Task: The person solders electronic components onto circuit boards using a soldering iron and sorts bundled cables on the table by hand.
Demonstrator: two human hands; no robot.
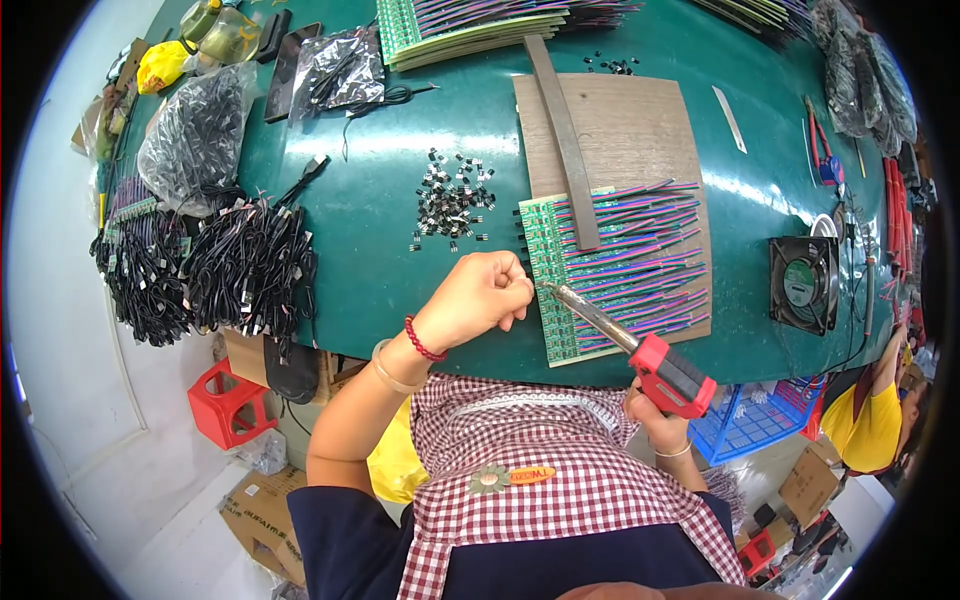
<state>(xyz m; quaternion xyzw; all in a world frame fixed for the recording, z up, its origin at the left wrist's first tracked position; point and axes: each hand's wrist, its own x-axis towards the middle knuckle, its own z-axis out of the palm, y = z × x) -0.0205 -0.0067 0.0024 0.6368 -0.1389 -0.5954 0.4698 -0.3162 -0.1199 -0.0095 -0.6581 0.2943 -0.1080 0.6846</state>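
Observation:
My right hand (662,428) is wrapped round the handle of a red and black soldering gun (672,376). Its metal tip meets the green circuit board panel (548,270) near the panel's left part. Just left of that tip, my left hand (486,292) is closed in a pinch at the panel's edge; whatever is between its fingertips is hidden. Rows of red, blue and black wires (640,265) run rightward from the panel. Beneath lies a brown wooden board (625,130), and a flat metal bar (562,140) rests across the board and wires.
Small black three-legged components (452,200) lie heaped left of the panel. Black cables (245,265) pile up at the table's left edge. A square fan (803,284) stands at right, near red-handled pliers (826,160). More wired panels (470,35) are stacked at the back.

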